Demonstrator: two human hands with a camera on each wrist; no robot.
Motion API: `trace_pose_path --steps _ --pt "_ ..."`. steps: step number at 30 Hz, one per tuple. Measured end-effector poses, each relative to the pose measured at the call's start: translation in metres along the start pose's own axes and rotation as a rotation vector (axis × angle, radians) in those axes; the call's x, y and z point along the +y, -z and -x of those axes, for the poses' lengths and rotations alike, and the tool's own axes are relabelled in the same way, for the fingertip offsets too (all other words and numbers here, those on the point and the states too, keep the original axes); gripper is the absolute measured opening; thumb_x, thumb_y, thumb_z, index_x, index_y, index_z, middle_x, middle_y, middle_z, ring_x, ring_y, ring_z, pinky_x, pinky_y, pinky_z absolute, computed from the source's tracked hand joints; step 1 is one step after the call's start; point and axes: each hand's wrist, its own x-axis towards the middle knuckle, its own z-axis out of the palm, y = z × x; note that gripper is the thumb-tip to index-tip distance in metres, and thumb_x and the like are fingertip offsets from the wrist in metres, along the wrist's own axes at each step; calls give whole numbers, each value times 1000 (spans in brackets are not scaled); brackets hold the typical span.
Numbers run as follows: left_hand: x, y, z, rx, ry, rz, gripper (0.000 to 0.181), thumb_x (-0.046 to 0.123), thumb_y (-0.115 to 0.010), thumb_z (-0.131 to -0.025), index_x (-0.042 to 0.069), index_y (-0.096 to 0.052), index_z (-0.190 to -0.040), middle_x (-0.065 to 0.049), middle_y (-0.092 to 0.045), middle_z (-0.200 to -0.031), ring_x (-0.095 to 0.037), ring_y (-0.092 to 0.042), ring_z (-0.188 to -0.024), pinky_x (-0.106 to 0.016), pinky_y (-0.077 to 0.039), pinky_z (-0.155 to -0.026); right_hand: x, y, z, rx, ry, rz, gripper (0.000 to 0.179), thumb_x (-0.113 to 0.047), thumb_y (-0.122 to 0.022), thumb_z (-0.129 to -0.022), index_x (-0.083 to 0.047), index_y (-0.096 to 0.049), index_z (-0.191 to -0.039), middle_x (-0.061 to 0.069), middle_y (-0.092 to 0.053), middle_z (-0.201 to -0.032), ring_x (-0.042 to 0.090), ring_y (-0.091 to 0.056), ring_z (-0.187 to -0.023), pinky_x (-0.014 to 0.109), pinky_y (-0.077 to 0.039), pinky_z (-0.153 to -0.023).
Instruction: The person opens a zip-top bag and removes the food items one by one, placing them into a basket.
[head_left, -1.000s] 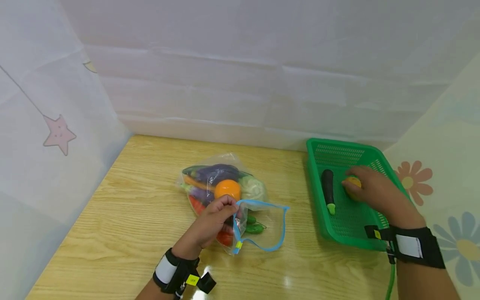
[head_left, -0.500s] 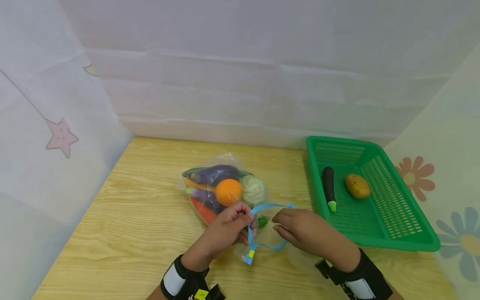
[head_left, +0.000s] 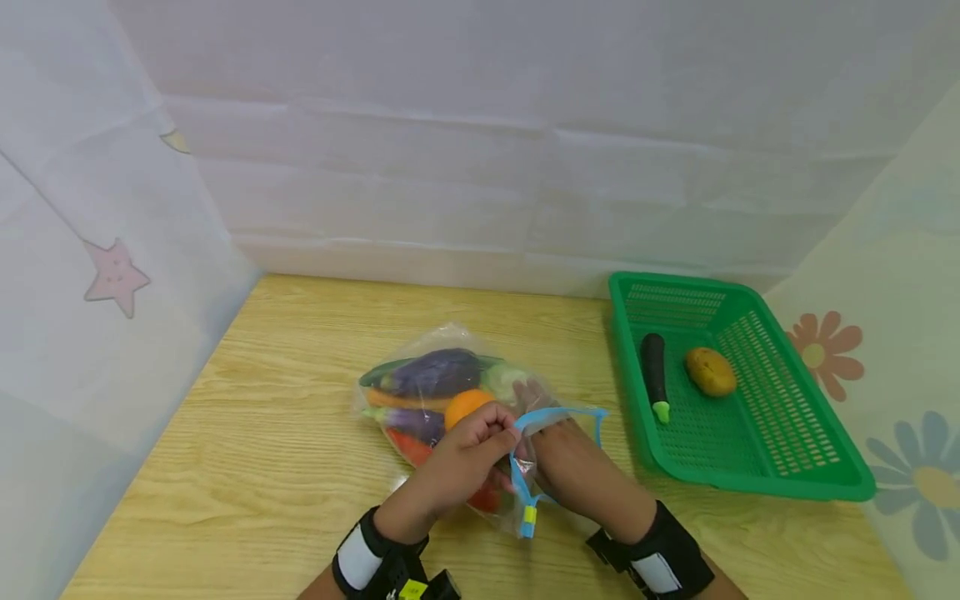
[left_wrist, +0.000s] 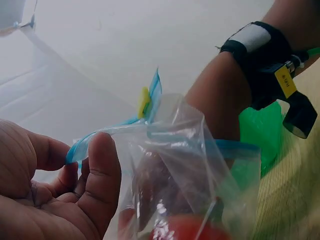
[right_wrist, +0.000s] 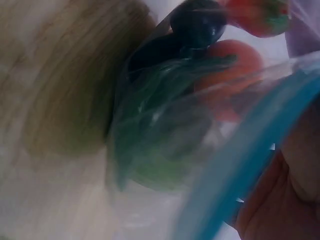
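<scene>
A clear zip bag (head_left: 450, 340) with a blue-edged mouth lies in mid-table, filled with vegetables. Through its film show a dark eggplant (head_left: 441, 372), an orange round fruit (head_left: 467, 405), a slim purple eggplant (head_left: 415, 423) and a pale green cabbage (head_left: 498, 379). My left hand (head_left: 465, 454) pinches the blue rim between thumb and fingers. Into the mouth reaches my right hand (head_left: 558, 458), its extended fingers blurred behind the plastic. The left wrist view shows the yellow slider (left_wrist: 144, 104) at the rim's end. An orange-red round vegetable (right_wrist: 230, 82) appears inside the bag in the right wrist view.
A green plastic basket (head_left: 757, 479) stands on the right of the wooden table (head_left: 225, 467). In it lie a dark zucchini-like vegetable (head_left: 655, 375) and a potato (head_left: 710, 372), apart. White sheets (head_left: 420, 167) hang behind and at both sides.
My right hand has left the potato in the basket, come over to the bag and gone into its mouth. My left hand and the rim have shifted slightly right.
</scene>
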Motion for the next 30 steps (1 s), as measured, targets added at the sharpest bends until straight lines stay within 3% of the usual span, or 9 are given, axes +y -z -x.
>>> trace_pose_path --steps 5,11,14,17,20,22,24,27,30 --pt "-1 8 -2 45 19 22 15 13 -46 -107 -1 -47 -103 -7 -57 -93 -16 -57 -72 -25 -54 -60 6 -13 -6 53 -16 67 37 -3 -74 -83 -1 -60 -116 16 -64 -114 30 -60 -107 45 -50 -89" --pt "0 12 -2 73 36 32 13 12 -45 -107 0 -47 -103 -7 -57 -93 -16 -58 -75 -25 -52 -59 14 -20 -5 147 28 73 38 -27 -46 -104 -3 -57 -131 12 -64 -111 28 -59 -103 44 -50 -86" --pt "-1 14 -2 81 40 35 13 12 -44 -107 0 -47 -102 -7 -58 -92 -15 -59 -74 -25 -52 -59 15 -21 -6 156 33 63 44 -28 -56 -101 -3 -54 -137 10 -65 -109 27 -59 -102 44 -49 -87" --pt "-1 15 -3 94 41 33 14 13 -44 -107 0 -47 -102 -6 -58 -91 -15 -59 -74 -25 -52 -60 13 -20 -7 141 2 70 67 -25 -77 -87 -2 -49 -143 9 -66 -111 27 -61 -103 45 -50 -88" --pt "-2 16 -3 101 31 35 14 13 -43 -107 0 -47 -102 -6 -58 -90 -15 -60 -74 -25 -52 -61 10 -18 -8 118 -54 93 80 -27 -86 -77 -1 -48 -143 10 -66 -108 27 -62 -98 44 -52 -84" --pt "-2 17 -4 99 20 38 14 12 -43 -107 0 -47 -102 -6 -58 -89 -15 -60 -73 -25 -52 -61 9 -17 -8 114 -85 117 78 -30 -89 -73 0 -54 -136 10 -66 -101 27 -63 -91 43 -53 -79" --pt "-3 17 -5 97 11 37 13 11 -43 -107 0 -47 -102 -6 -58 -89 -15 -60 -72 -24 -52 -60 7 -17 -8 103 -102 134 62 -31 -90 -71 1 -62 -117 8 -63 -88 26 -61 -81 41 -52 -72" --pt "-4 19 -6 95 5 39 13 11 -42 -107 -1 -47 -103 -7 -58 -88 -15 -59 -71 -24 -53 -60 6 -17 -8 103 -102 160 53 -38 -89 -71 -1 -59 -96 6 -58 -78 24 -58 -73 42 -50 -66" --pt "-4 21 -7 96 11 45 13 12 -42 -107 0 -47 -104 -7 -58 -88 -15 -59 -69 -25 -53 -61 6 -18 -8 89 -94 166 55 -39 -88 -72 -2 -56 -97 7 -59 -80 26 -60 -76 43 -51 -70"
